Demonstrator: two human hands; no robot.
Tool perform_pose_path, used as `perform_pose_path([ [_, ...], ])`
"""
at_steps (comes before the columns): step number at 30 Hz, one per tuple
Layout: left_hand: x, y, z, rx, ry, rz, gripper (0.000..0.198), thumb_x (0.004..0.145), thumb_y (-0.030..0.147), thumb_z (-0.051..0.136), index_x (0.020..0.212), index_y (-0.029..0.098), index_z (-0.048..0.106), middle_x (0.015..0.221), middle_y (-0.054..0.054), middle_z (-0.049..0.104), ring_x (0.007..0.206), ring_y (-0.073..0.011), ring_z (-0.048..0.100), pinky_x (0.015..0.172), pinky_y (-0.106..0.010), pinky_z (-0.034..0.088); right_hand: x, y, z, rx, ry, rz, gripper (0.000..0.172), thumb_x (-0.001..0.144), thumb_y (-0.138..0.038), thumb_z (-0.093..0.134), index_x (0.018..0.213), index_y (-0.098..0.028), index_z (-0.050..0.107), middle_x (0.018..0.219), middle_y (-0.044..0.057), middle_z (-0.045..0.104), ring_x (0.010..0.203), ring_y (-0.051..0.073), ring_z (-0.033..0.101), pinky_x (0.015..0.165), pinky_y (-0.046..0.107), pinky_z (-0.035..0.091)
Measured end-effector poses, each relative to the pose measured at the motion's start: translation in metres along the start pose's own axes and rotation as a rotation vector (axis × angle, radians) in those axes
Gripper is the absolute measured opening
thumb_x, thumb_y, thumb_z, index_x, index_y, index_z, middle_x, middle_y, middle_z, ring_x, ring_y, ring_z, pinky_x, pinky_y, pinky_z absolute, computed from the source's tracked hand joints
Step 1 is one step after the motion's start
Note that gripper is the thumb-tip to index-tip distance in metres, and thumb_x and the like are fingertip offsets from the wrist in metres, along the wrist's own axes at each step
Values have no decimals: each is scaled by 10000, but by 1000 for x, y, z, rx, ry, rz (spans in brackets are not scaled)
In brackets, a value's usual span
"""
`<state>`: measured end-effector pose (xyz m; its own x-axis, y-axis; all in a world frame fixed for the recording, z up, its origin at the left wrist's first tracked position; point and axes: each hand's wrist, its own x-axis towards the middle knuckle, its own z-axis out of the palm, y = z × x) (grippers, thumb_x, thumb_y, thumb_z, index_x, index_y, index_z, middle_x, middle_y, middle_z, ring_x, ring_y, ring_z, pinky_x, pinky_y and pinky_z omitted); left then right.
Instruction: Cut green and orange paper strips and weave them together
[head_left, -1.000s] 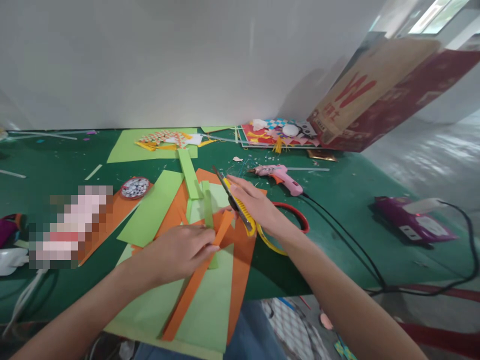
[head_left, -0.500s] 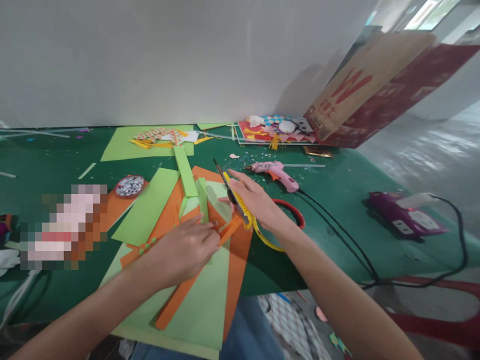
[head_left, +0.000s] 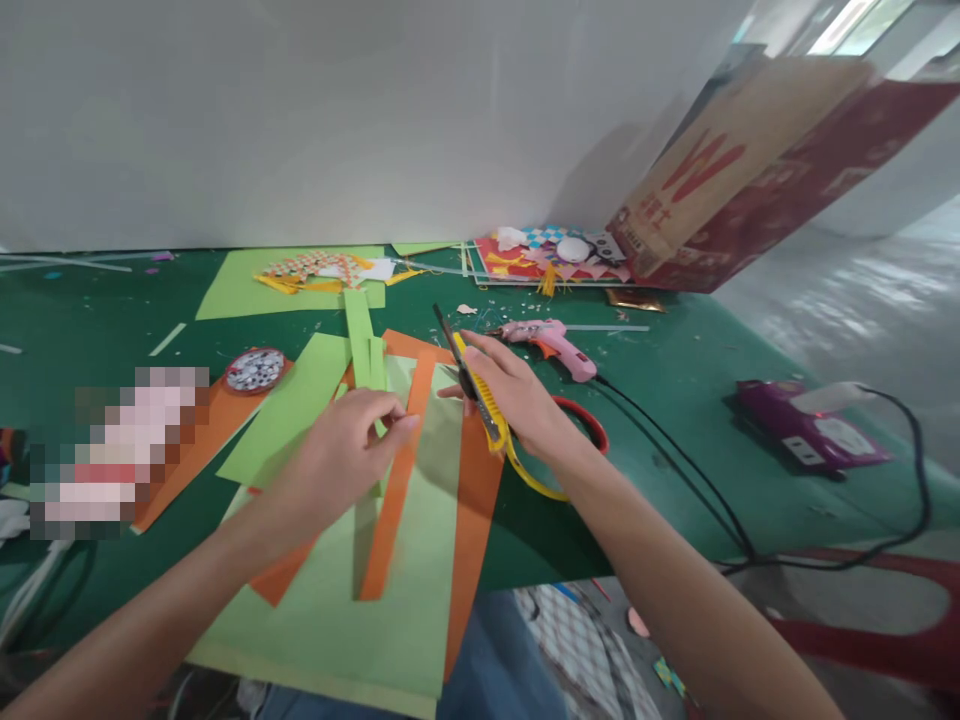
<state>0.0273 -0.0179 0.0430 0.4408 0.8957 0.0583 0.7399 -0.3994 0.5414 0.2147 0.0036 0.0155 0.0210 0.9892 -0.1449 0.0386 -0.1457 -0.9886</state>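
My right hand [head_left: 516, 398] is closed around a yellow and black utility knife [head_left: 474, 385], whose blade points away from me over a pile of paper. My left hand [head_left: 346, 450] pinches a narrow green paper strip [head_left: 376, 370] and rests beside a long orange paper strip [head_left: 397, 482]. The orange strip lies lengthwise on a large light-green sheet [head_left: 420, 590]. A wider orange sheet [head_left: 472, 520] shows under the green sheet's right edge.
A pink glue gun [head_left: 551, 345] lies behind my right hand, its black cord trailing right. A red and yellow ring [head_left: 586, 432] sits under my wrist. Googly eyes fill a round lid [head_left: 255, 370]. A purple power strip [head_left: 814, 438], craft pieces [head_left: 555, 255] and a tilted cardboard box [head_left: 742, 170] stand right.
My left hand has moved up and left, and the orange strip has swung from slanted to nearly straight along the green sheet. My right hand with the knife has barely shifted.
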Motion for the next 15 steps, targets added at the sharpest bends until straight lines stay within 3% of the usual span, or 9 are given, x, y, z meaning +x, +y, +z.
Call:
perform_pose_path([
  [3, 14, 2, 1, -219, -52, -132, 355, 884, 429, 460, 618, 194, 451, 570, 33, 485, 523, -121, 455, 537, -257, 355, 0, 1, -1, 43, 53, -56, 425, 910, -370, 450, 1285, -170, 463, 501, -59, 504, 570, 150, 646, 479, 223, 456],
  [6, 30, -9, 4, -229, -69, -166, 330, 871, 444, 490, 661, 190, 493, 601, 25, 521, 525, -126, 487, 528, -257, 361, 0, 3, 0, 28, 76, -86, 434, 898, -393, 458, 1275, -177, 471, 481, -61, 508, 553, 156, 634, 478, 230, 452],
  [9, 35, -18, 7, 101, 73, -62, 236, 887, 393, 508, 787, 180, 532, 780, -27, 594, 671, -172, 555, 595, -284, 402, 0, 4, 0, -5, 74, -80, 443, 893, -393, 462, 1283, -183, 470, 479, -65, 516, 489, 136, 593, 482, 238, 457],
  [11, 31, -19, 8, 297, 104, 42, 189, 906, 342, 506, 843, 167, 541, 872, -64, 617, 810, -210, 587, 684, -312, 442, 0, 5, 0, -17, 83, -88, 444, 889, -398, 467, 1278, -184, 478, 493, -65, 521, 462, 121, 568, 475, 235, 453],
  [15, 17, -18, 16, 453, -103, 379, 225, 900, 357, 543, 934, 141, 596, 1028, -119, 661, 999, -257, 609, 852, -362, 471, 1, 7, -1, -27, 76, -140, 479, 882, -437, 480, 1287, -181, 473, 494, -68, 515, 497, 126, 591, 493, 231, 465],
])
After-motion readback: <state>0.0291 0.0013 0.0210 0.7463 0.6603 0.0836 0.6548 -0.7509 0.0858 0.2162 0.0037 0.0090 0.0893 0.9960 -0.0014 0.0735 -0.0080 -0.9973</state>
